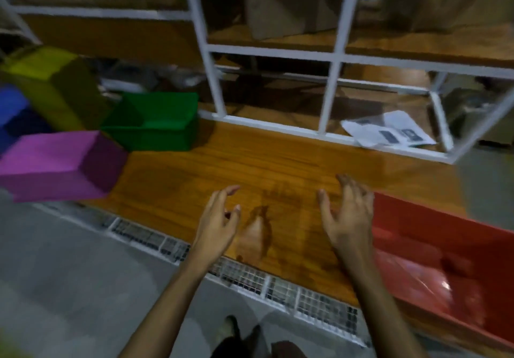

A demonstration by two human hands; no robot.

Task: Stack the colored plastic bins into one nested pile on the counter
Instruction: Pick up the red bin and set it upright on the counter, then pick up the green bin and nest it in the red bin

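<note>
Left hand (219,218) and right hand (347,215) both empty with fingers spread over the bare orange-brown wooden tabletop (278,168), one red plastic bin (445,263) touching the right, four more far left: magenta (55,162), green (155,121), yellow-olive (52,84), blue (11,112), white metal shelving (211,79) behind.
</note>
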